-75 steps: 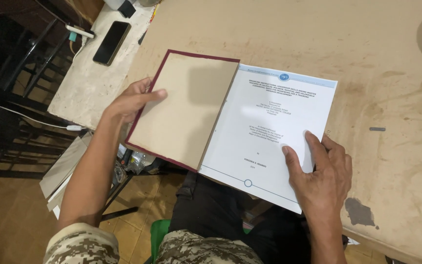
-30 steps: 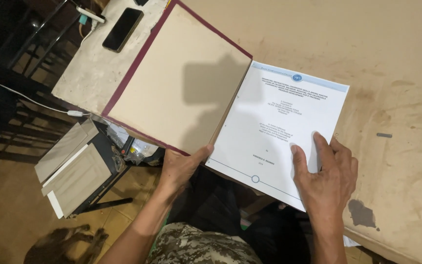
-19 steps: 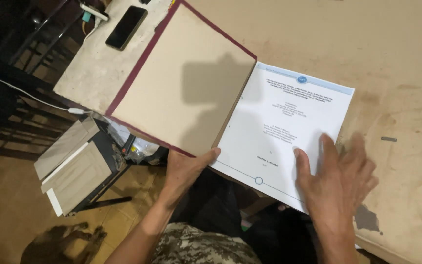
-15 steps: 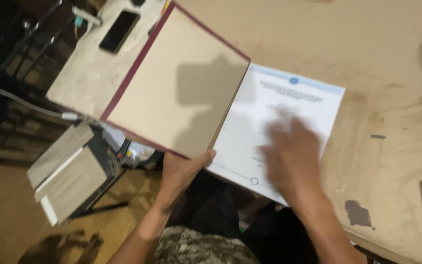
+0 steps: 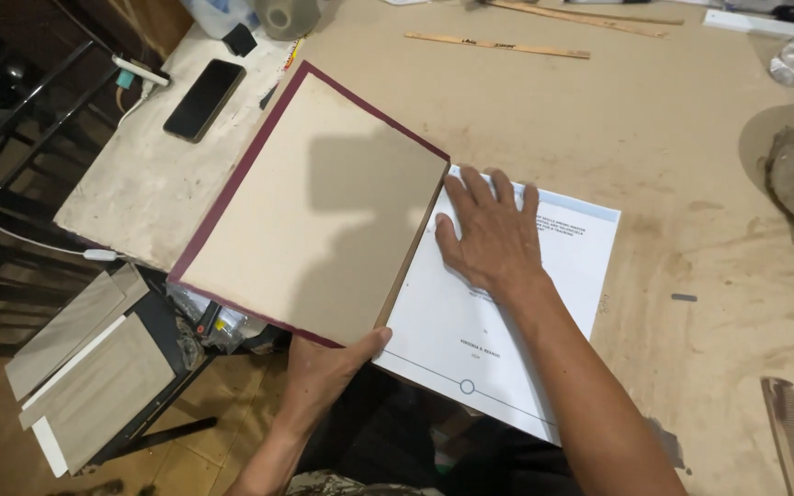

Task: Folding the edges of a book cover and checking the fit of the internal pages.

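A hardcover book lies open on the wooden table [image 5: 691, 147]. Its cover [image 5: 314, 207], tan cardboard inside with a maroon border, is swung out to the left. My left hand [image 5: 328, 367] grips the cover's near edge, thumb on top. The white title page [image 5: 526, 312], with a pale blue band and a small circle at the bottom, lies flat on the right. My right hand [image 5: 493, 234] rests palm down, fingers spread, on the upper left of that page, close to the spine.
A black phone [image 5: 204, 99] and a white charger lie on the grey side table at the left. A wooden ruler [image 5: 498, 46] sits at the far edge. A comb [image 5: 792, 432] lies near right. Grey boards [image 5: 94, 367] rest on the floor.
My right hand has slid from the page's lower right corner up to its upper left by the spine. The left hand still holds the opened cover.
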